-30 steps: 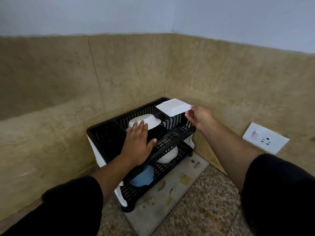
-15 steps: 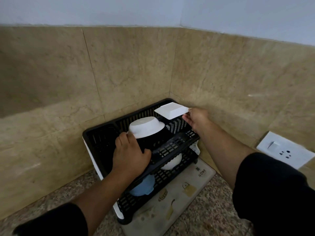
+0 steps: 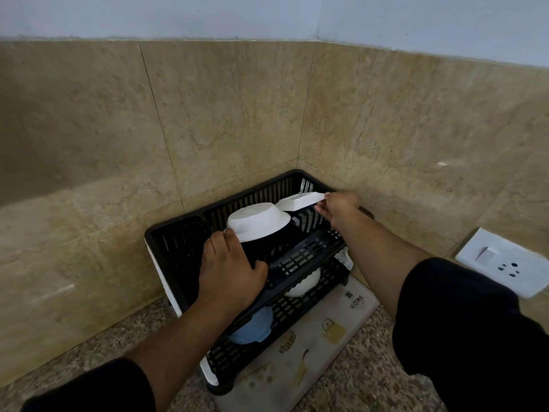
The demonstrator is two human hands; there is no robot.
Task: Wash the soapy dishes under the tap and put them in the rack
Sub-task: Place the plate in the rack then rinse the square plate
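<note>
The right hand (image 3: 341, 208) pinched a square white dish (image 3: 301, 200) above the rack (image 3: 178, 246); the left hand (image 3: 231, 270) touched the upturned bowl (image 3: 257, 221), grip unclear.

Socket plate (image 3: 505, 262), mat (image 3: 328, 350) w/ prints.

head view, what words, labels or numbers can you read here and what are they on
"HOME": printed on the pale drying mat under the black plastic two-tier dish rack, near the mat's far right corner.
Small mark just above "HOME": too small to read.
White wall socket plate: no readable text on it.
</note>
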